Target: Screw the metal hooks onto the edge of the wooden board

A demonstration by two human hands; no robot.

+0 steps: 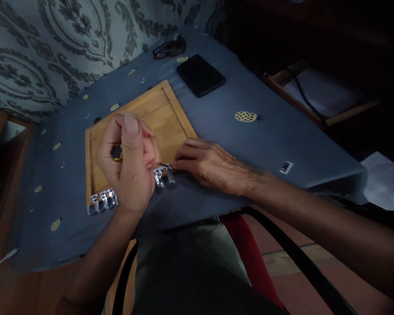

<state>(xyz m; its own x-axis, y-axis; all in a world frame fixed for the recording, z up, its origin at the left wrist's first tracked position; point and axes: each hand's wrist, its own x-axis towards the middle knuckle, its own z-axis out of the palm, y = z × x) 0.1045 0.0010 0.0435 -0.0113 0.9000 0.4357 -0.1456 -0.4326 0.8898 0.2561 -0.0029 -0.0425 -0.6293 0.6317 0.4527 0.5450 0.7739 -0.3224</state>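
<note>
On the blue tablecloth [213, 124] | wooden panel [166, 118] lies under and beyond both hands, metal hooks [159, 177] lining its near edge left to right | left hand [131, 168] wraps black-and-yellow handle [117, 152]; right hand [210, 166] nearest rightmost hook, grip unclear

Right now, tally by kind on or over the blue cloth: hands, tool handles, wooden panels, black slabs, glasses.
Hands: 2 (left hand, right hand)
Black-and-yellow handle: 1
Wooden panel: 1
Flat black slab: 1
Pair of glasses: 1
Total: 6

The left hand [131, 162] conceals most of the black-and-yellow handle [117, 152]. The picture's left edge truncates the white cable [7, 257].
</note>
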